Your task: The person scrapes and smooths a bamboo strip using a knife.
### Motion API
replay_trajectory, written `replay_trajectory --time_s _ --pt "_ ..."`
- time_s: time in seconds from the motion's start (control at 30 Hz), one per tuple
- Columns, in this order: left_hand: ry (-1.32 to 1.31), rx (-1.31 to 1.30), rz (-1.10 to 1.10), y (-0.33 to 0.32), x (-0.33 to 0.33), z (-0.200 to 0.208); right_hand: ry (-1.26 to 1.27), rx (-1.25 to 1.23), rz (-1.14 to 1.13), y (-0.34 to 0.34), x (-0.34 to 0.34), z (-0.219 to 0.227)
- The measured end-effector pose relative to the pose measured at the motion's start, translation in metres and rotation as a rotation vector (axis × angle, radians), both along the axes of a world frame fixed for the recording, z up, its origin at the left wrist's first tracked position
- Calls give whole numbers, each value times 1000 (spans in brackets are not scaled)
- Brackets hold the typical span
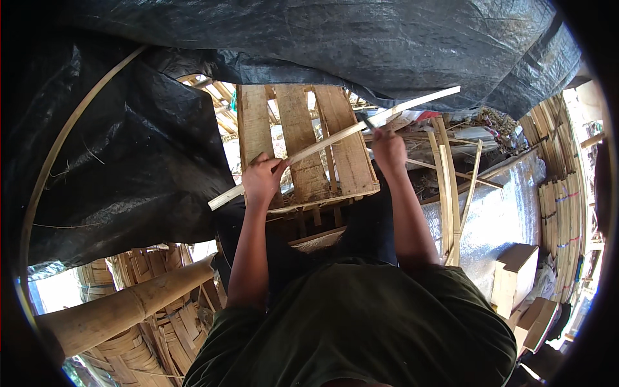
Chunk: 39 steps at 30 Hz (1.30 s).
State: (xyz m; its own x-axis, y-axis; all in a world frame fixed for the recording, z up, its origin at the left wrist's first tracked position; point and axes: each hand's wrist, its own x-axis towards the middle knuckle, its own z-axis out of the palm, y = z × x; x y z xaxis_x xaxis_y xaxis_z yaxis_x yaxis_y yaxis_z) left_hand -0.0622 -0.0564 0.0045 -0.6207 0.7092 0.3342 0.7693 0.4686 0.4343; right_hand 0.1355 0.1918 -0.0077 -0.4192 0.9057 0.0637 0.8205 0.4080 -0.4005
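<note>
A pale strip [329, 140] slants across the slatted wooden counter [351, 164], passing through the left hand [261, 180], which is closed around it nearer its lower end. The right hand [390, 151] grips a dark-bladed knife [367, 121], blade at the strip; contact cannot be confirmed. Loose strips [446, 193] stand right of the right hand; black tarpaulin [129, 161] hangs left of the left hand.
</note>
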Motion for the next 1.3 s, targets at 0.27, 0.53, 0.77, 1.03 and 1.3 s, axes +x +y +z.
replay_trajectory --time_s 0.27,0.53,0.77,1.03,1.3 --pt "18 6 -17 1 2 1 -33 -79 77 -11 -14 -15" --pt "100 82 -59 -3 2 3 15 -104 79 -45 -38 8" --pt "70 64 -54 -6 2 1 21 -47 52 -38 -41 -2" --pt "15 71 -54 -8 0 -2 226 -31 181 -50 -44 -22" --pt "13 78 -12 -15 -4 -6 -58 -153 206 -68 -62 -6"
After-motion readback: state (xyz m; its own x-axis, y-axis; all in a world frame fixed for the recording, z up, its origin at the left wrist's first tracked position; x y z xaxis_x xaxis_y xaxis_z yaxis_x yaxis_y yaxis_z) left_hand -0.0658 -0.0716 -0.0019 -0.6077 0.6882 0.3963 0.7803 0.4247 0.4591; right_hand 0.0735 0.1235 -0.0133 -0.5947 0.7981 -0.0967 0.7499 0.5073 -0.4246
